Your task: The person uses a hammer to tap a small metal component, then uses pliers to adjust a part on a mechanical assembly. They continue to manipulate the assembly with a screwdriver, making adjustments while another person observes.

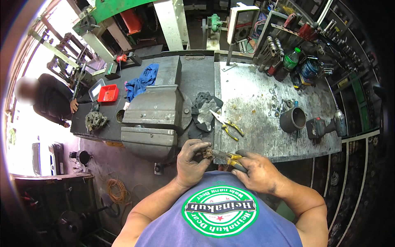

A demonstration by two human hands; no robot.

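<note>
The left hand (191,161) has its grip together on a small part (209,154), pinched between thumb and fingertips. The part juts out from the right side of that grip, its middle partly covered by the fingers, just off the table's (253,142) near edge, by the near left corner of the pale top. The right hand (257,168) has its grip clamped around the yellow and dark handles of the pliers (220,154); the part lies to the left of this grip, at the tips of the pliers. Whether those tips bite on it cannot be told.

On the pale top, near its left edge, the other pliers (230,129) lie with handles spread, their nose reaching a grey rag (205,113) that lies beside that edge. Toward the right edge stand a dark metal cylinder (290,121) and, farther right, a drill (325,126). Loose wrenches (276,96) lie behind the cylinder, and a green bottle (291,59) is near the far right corner.

Left of the rag sits a large vise (152,109), with a blue cloth (144,80) and a red tray (108,99) beyond it. A person (51,96) is at the table's left end.
</note>
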